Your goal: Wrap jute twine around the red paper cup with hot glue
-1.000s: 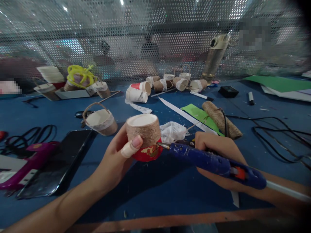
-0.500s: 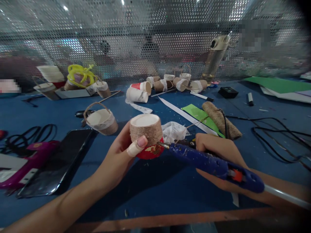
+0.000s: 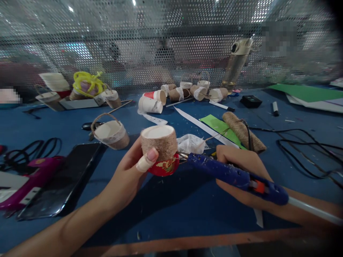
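My left hand (image 3: 134, 162), with a bandage on its thumb, is closed around a red paper cup (image 3: 164, 168). Brown twine (image 3: 162, 144) wraps the cup's upper part, and its white opening tilts up. A blue hot glue gun (image 3: 217, 169) is held in my right hand (image 3: 238, 160); a clear glue stick (image 3: 311, 210) sticks out of its back. The gun's metal tip is at the cup's right side, close to the lower edge of the twine; whether they touch I cannot tell. Behind the cup lies crumpled white lace (image 3: 190, 144).
A twine-wrapped basket (image 3: 112, 134) stands left of centre. At left lie a phone (image 3: 64, 178) and a magenta glue gun (image 3: 40, 182). A twine roll (image 3: 242, 130), green paper (image 3: 214, 123) and black cables (image 3: 302, 142) are at right. Several cups and a bottle (image 3: 237, 64) stand behind.
The cup has shifted slightly left and shows a little more of its red side. The glue gun's tip has come slightly up and away from the cup's front.
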A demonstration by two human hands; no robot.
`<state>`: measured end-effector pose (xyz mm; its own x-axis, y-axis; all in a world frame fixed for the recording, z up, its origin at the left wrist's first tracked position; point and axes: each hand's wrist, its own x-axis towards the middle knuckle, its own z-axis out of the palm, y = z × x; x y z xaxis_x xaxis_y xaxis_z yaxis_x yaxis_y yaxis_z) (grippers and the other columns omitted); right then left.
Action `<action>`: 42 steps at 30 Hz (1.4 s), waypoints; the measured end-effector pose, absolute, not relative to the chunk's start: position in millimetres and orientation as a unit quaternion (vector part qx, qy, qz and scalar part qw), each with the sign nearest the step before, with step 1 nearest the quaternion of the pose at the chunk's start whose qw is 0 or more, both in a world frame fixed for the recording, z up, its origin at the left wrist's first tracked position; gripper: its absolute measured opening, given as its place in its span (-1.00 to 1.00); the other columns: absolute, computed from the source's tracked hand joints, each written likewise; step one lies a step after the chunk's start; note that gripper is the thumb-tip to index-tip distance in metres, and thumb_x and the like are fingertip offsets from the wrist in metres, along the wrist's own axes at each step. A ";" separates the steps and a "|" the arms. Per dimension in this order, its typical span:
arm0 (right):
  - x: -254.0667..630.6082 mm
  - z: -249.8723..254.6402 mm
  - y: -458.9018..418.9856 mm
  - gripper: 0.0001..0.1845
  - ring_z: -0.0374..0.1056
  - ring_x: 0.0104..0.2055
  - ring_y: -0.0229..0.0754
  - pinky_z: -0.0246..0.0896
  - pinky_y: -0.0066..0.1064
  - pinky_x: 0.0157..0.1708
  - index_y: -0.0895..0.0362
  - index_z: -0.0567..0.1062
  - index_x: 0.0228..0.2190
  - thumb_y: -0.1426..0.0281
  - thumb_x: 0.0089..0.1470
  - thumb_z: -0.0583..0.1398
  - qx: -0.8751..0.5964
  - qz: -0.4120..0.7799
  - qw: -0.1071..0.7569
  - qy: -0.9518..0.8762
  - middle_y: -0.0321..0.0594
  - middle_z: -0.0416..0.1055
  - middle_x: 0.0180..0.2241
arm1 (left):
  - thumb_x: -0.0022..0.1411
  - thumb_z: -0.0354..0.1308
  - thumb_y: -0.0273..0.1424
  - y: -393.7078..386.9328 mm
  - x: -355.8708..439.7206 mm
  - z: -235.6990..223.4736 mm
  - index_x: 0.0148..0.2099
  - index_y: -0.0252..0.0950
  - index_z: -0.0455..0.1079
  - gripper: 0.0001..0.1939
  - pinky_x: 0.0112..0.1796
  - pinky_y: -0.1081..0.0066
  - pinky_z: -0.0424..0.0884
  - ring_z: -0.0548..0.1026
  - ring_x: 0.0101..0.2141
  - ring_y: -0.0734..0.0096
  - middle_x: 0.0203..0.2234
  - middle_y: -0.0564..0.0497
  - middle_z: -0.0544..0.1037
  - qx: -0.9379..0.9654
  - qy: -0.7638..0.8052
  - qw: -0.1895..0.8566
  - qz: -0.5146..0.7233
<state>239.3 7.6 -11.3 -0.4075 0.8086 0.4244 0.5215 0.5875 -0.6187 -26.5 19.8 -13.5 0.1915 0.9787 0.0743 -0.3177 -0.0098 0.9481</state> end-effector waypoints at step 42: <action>233.3 -12.2 21.6 -0.67 0.54 -0.10 -0.08 0.49 -0.25 -0.07 -0.01 0.55 -0.14 0.30 0.03 0.44 -0.420 0.435 0.427 -0.672 -0.26 0.58 -0.16 | 0.30 0.30 -0.21 23.5 -22.0 -11.5 0.16 -0.02 0.55 -0.62 -0.01 0.41 0.55 0.52 0.15 0.08 0.17 0.01 0.58 0.444 0.365 0.653 0.492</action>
<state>233.3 21.6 -12.2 -0.2825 0.9361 0.2097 0.1927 0.2695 -0.9435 -22.0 23.5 -11.5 0.2482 0.9679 -0.0400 -0.3185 0.1205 0.9402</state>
